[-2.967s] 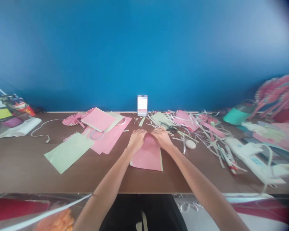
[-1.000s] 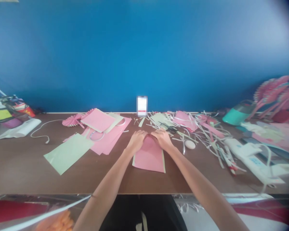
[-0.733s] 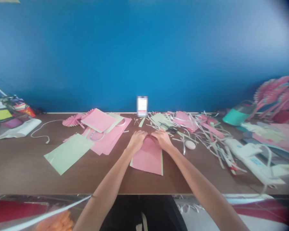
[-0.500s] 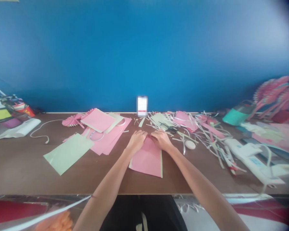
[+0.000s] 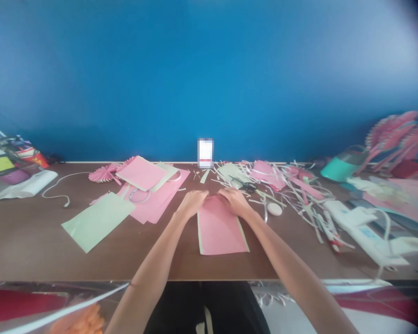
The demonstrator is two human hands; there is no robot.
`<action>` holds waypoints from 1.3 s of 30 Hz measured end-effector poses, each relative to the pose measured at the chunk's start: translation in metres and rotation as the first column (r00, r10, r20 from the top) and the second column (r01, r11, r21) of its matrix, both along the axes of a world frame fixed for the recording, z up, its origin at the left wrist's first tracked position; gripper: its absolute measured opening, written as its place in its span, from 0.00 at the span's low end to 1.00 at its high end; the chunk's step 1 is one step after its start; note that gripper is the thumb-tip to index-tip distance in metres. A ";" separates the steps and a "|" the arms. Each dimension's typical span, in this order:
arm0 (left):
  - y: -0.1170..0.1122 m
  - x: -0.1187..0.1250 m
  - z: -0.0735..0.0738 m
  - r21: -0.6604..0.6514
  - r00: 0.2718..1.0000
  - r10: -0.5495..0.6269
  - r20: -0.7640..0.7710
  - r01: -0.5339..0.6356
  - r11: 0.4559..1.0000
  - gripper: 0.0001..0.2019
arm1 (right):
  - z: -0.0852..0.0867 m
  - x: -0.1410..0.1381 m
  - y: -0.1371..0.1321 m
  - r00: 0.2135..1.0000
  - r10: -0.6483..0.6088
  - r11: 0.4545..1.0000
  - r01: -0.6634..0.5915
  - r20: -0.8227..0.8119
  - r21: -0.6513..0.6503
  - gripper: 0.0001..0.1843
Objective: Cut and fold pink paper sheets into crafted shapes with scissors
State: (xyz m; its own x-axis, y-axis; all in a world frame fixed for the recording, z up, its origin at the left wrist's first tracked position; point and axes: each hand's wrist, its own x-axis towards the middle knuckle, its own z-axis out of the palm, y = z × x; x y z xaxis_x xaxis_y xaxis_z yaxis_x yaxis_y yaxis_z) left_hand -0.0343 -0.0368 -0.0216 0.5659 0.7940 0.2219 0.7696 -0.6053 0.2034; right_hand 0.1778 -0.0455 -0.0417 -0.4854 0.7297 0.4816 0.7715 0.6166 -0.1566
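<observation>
A pink paper sheet [image 5: 220, 229] with a pale green backing lies on the brown table [image 5: 38, 241] in front of me. My left hand [image 5: 192, 203] pinches its far left corner with fingers curled. At the far right corner my right hand [image 5: 235, 200] grips the same edge, fingers bent. The far edge of the sheet is hidden under both hands.
To the left lie a pale green sheet [image 5: 98, 221], a stack of pink sheets [image 5: 153, 195] and a pink paper fan [image 5: 103, 173]. Paper strips [image 5: 292, 188] clutter the right, with a white oval object [image 5: 274, 208], a glue gun [image 5: 358, 227] and a teal container [image 5: 341, 168].
The pink sheet has swung round on the table: its near edge moved right and now points toward me. My left hand shifted slightly left; both hands stay on the far edge.
</observation>
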 end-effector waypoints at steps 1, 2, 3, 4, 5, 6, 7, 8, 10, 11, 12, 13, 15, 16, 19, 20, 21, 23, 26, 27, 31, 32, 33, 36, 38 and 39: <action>0.000 -0.001 0.000 -0.021 1.000 0.000 0.005 0.001 1.000 0.16 | 0.000 0.002 0.000 1.000 -0.001 1.000 0.001 -0.001 -0.003 0.12; 0.001 -0.003 -0.001 -0.039 1.000 0.000 0.009 0.000 0.999 0.16 | 0.001 0.003 0.000 1.000 -0.002 1.000 0.002 -0.004 -0.006 0.12; 0.001 -0.004 -0.001 -0.051 1.000 0.003 0.009 -0.003 0.999 0.16 | 0.001 0.004 0.000 1.000 -0.002 1.000 0.002 -0.005 -0.008 0.11; 0.001 -0.005 -0.002 -0.059 1.000 0.006 0.004 -0.006 0.998 0.16 | 0.002 0.005 0.001 1.000 -0.002 1.000 0.002 -0.006 -0.011 0.11; 0.001 -0.006 -0.002 -0.062 1.000 0.012 -0.008 -0.012 0.998 0.15 | 0.002 0.006 0.001 1.000 -0.002 1.000 0.002 -0.007 -0.012 0.11; 0.001 -0.006 -0.002 -0.064 1.000 0.017 -0.024 -0.018 0.998 0.15 | 0.003 0.006 0.001 1.000 -0.001 1.000 0.001 -0.007 -0.014 0.11; 0.001 -0.007 -0.002 -0.064 0.999 0.024 -0.041 -0.026 0.998 0.14 | 0.003 0.006 0.001 1.000 0.002 1.000 -0.002 -0.007 -0.016 0.11; 0.001 -0.007 -0.002 -0.069 0.998 0.031 -0.056 -0.034 0.997 0.14 | 0.003 0.006 0.002 1.000 0.007 1.000 -0.007 -0.009 -0.018 0.12; 0.001 -0.007 0.000 -0.088 0.997 0.046 -0.070 -0.052 0.995 0.14 | 0.004 0.006 0.002 1.000 0.015 1.000 -0.015 -0.020 -0.023 0.12; 0.001 -0.008 0.001 -0.094 0.996 0.052 -0.068 -0.058 0.994 0.14 | 0.004 0.007 0.002 0.999 0.017 1.000 -0.017 -0.028 -0.025 0.12; 0.001 -0.008 0.003 -0.096 0.997 0.055 -0.063 -0.061 0.994 0.14 | 0.004 0.008 0.003 0.999 0.017 0.999 -0.018 -0.038 -0.029 0.12; 0.001 -0.008 0.004 -0.094 0.997 0.059 -0.054 -0.064 0.994 0.14 | 0.003 0.009 0.003 0.999 0.016 0.999 -0.018 -0.049 -0.033 0.12; 0.002 -0.010 0.005 -0.079 0.997 0.072 -0.029 -0.074 0.994 0.15 | 0.001 0.012 0.004 0.997 0.014 0.999 -0.017 -0.071 -0.042 0.11; 0.002 -0.011 0.005 -0.071 0.996 0.083 -0.015 -0.084 0.994 0.16 | 0.000 0.013 0.005 0.997 0.009 0.999 -0.013 -0.080 -0.046 0.11; 0.004 -0.014 0.003 -0.072 0.993 0.117 0.027 -0.114 0.991 0.17 | -0.005 0.019 0.009 0.994 -0.019 0.998 0.012 -0.103 -0.064 0.11; 0.005 -0.015 0.002 -0.083 0.992 0.123 0.041 -0.120 0.989 0.16 | -0.006 0.021 0.010 0.993 -0.026 0.997 0.018 -0.113 -0.076 0.11; 0.005 -0.016 0.001 -0.095 0.990 0.126 0.059 -0.120 0.988 0.16 | -0.008 0.022 0.011 0.991 -0.031 0.996 0.020 -0.126 -0.088 0.11; 0.006 -0.018 -0.002 -0.098 0.988 0.116 0.099 -0.107 0.990 0.14 | -0.010 0.026 0.013 0.987 -0.037 0.994 0.021 -0.156 -0.107 0.11; 0.009 -0.019 -0.006 -0.031 0.987 0.109 0.113 -0.107 0.994 0.13 | -0.010 0.029 0.014 0.985 -0.051 0.995 0.035 -0.166 -0.097 0.11; 0.010 -0.020 -0.007 -0.008 0.988 0.119 0.102 -0.119 0.993 0.13 | -0.010 0.030 0.014 0.986 -0.064 0.995 0.051 -0.155 -0.085 0.11; 0.013 -0.019 -0.010 0.045 0.984 0.174 0.035 -0.175 0.984 0.13 | -0.010 0.030 0.014 0.986 -0.128 0.992 0.125 -0.107 -0.034 0.12; 0.012 -0.019 -0.010 0.061 0.982 0.186 0.019 -0.187 0.980 0.13 | -0.010 0.030 0.013 0.986 -0.132 0.991 0.130 -0.099 -0.024 0.12; 0.012 -0.018 -0.009 0.082 0.981 0.195 0.005 -0.195 0.977 0.13 | -0.010 0.030 0.013 0.987 -0.130 0.992 0.129 -0.091 -0.016 0.12; 0.007 -0.012 -0.006 0.148 0.987 0.161 -0.016 -0.157 0.976 0.15 | -0.010 0.026 0.011 0.992 -0.114 0.993 0.115 -0.061 0.005 0.12; 0.003 -0.006 -0.004 0.171 0.995 0.102 -0.019 -0.098 0.980 0.13 | -0.009 0.022 0.008 0.993 -0.109 0.994 0.110 -0.053 0.014 0.13; 0.001 -0.002 -0.003 0.171 0.997 0.080 -0.020 -0.075 0.982 0.11 | -0.007 0.020 0.007 0.993 -0.102 0.995 0.103 -0.056 0.017 0.13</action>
